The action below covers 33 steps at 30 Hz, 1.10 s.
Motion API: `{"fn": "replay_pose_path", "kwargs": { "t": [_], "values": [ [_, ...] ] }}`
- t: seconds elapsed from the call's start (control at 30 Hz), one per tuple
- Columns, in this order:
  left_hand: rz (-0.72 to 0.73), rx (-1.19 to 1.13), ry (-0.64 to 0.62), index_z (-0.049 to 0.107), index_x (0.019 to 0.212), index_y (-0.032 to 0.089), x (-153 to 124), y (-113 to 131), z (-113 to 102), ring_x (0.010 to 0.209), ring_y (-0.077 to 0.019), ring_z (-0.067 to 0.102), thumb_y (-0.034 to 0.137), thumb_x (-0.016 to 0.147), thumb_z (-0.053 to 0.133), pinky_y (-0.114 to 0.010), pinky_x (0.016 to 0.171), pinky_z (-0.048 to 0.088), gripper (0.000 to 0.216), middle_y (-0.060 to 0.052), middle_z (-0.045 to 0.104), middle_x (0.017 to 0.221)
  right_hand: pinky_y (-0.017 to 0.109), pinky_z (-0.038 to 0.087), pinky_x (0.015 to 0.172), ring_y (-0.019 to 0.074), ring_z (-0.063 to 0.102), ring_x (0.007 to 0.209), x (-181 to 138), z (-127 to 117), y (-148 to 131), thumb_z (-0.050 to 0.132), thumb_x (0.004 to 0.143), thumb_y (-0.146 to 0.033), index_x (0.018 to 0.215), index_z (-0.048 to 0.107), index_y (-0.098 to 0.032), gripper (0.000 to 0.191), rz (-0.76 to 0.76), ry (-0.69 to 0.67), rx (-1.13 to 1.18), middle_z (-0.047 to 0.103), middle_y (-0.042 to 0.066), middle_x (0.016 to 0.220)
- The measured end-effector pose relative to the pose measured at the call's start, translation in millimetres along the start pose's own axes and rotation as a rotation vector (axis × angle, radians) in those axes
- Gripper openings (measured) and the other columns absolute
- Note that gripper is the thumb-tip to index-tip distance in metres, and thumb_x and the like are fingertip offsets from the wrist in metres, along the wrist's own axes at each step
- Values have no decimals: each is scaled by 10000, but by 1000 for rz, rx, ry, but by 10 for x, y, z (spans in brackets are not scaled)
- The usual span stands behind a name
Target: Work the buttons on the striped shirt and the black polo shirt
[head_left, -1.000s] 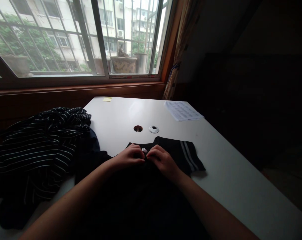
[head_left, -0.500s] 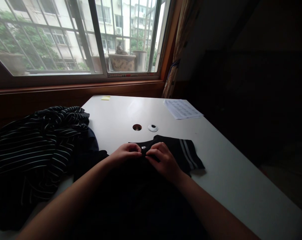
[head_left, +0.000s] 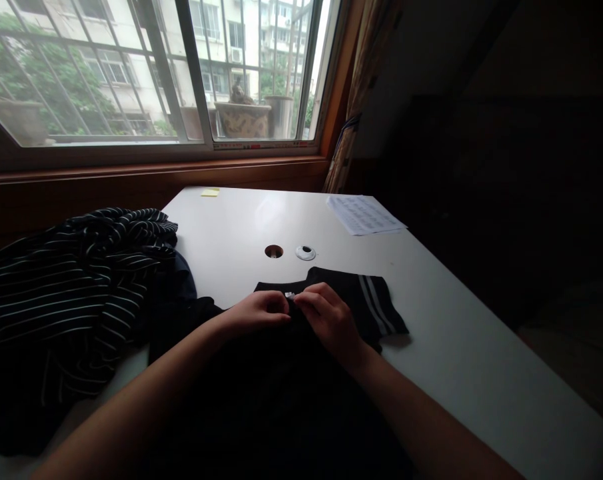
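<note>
A black short-sleeved shirt (head_left: pixel 344 293) lies on the white table in front of me, its right-hand sleeve marked with two grey stripes. My left hand (head_left: pixel 261 308) is at the neck of the shirt, thumb and index finger curled together in a pinch on the dark cloth. Close beside it, my right hand (head_left: pixel 326 317) pinches the cloth with its fingers bent. Between the fingertips a small white label (head_left: pixel 290 295) shows at the neckline. The shirt's lower part merges with dark shadow near my body, and the exact bit of cloth under the fingers is hidden.
A heap of black-and-white striped clothing (head_left: pixel 76 287) covers the table's left side. On the white table (head_left: pixel 231 227) are a round cable hole (head_left: pixel 274 251), its loose white cover (head_left: pixel 306 253), yellow sticky notes (head_left: pixel 210 192) and printed sheets (head_left: pixel 366 215). A barred window stands behind.
My left hand has slid slightly down and right at the neckline, its fingers rounding more. The right hand stays nearly in place. The white label shows more clearly.
</note>
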<state>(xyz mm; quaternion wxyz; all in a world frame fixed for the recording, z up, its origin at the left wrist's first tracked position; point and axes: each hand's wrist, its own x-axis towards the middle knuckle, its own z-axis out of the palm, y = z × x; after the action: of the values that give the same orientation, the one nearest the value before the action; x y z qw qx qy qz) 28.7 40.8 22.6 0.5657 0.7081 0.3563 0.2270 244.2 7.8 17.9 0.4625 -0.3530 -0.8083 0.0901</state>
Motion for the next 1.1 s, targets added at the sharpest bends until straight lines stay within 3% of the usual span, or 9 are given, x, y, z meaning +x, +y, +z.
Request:
{"fn": "replay_pose_path", "kwargs": {
  "t": [0.2, 0.53, 0.83, 1.1],
  "values": [
    [57, 69, 87, 640, 965, 174, 31, 3, 56, 769, -153, 546, 397, 837, 691, -245, 671, 414, 262, 3, 608, 841, 282, 547, 740, 155, 632, 850, 3, 17, 29, 563, 941, -102, 1056, 655, -246, 206, -52, -27, 74, 611, 47, 971],
    [-18, -40, 183, 700, 962, 163, 53, -37, 5, 788, -182, 613, 413, 817, 712, -271, 716, 457, 290, -30, 679, 846, 326, 541, 787, 175, 617, 880, 15, -1, 71, 540, 936, -92, 1057, 648, -258, 232, 3, -3, 74, 598, 43, 950],
    [-71, -186, 229, 709, 953, 167, 76, -93, -24, 715, -156, 612, 428, 796, 748, -251, 688, 446, 307, -13, 672, 754, 345, 522, 792, 190, 590, 868, 22, -8, 18, 650, 887, -175, 867, 616, -228, 66, 34, -76, 11, 571, 38, 898],
    [-83, -266, 205, 714, 952, 151, 74, -86, -31, 726, -162, 616, 453, 786, 755, -268, 716, 456, 347, -24, 677, 769, 352, 545, 811, 195, 616, 879, 16, 10, 68, 652, 907, -225, 1041, 666, -239, 135, 38, -109, -7, 601, 51, 952]
  ]
}}
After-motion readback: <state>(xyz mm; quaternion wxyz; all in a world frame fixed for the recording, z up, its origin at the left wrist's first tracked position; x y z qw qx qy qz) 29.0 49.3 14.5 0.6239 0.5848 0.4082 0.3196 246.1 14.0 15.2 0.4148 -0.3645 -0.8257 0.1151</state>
